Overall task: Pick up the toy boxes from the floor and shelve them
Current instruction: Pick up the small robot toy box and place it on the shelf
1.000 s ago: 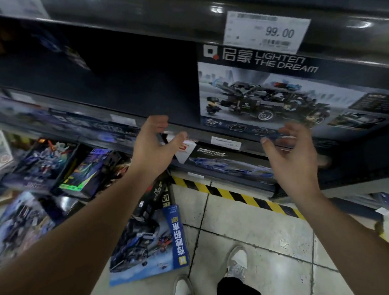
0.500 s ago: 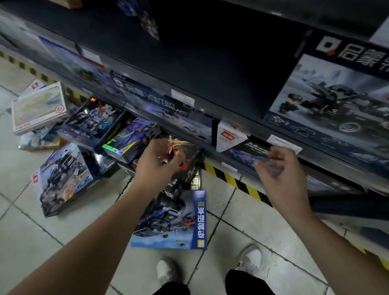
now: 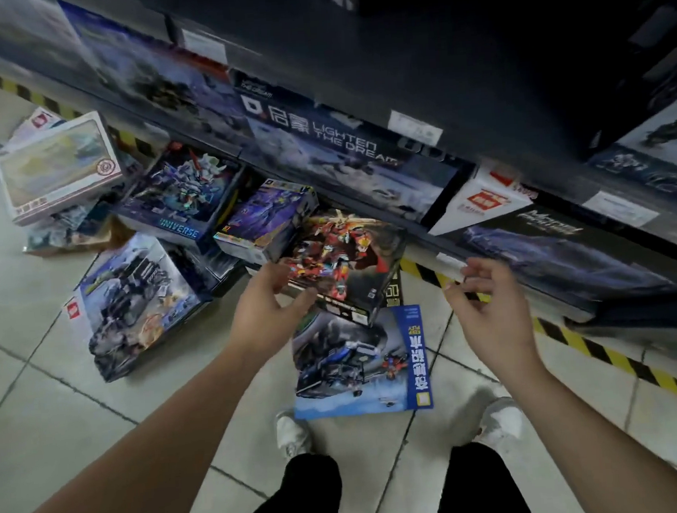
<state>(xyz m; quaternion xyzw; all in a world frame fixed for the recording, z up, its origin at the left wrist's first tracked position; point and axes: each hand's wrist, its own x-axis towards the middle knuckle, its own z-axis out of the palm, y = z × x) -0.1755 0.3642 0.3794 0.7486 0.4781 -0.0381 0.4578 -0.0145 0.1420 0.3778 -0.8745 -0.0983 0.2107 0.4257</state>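
Observation:
Several toy boxes lie on the tiled floor in front of the shelf. My left hand (image 3: pixel 266 307) grips the near left corner of a tilted red robot box (image 3: pixel 343 266), thumb on its front edge. That box leans over a flat blue vehicle box (image 3: pixel 360 365) lying by my feet. To its left are a purple box (image 3: pixel 266 221), a "Universe" robot box (image 3: pixel 180 195), a grey vehicle box (image 3: pixel 132 302) and a pale box (image 3: pixel 58 167). My right hand (image 3: pixel 489 312) hovers to the right of the red box, fingers loosely curled, holding nothing.
The dark shelf unit (image 3: pixel 477 86) runs diagonally above the pile, its lower levels filled with "Lighten the Dream" boxes (image 3: pixel 354 163) and price tags. A yellow-black hazard strip (image 3: pixel 600 352) marks its base. My shoes (image 3: pixel 293 435) stand just below the blue box.
The view has tilted down from the shelf to the floor pile. Both hands came down; the left one has reached the red robot box and closed on its corner.

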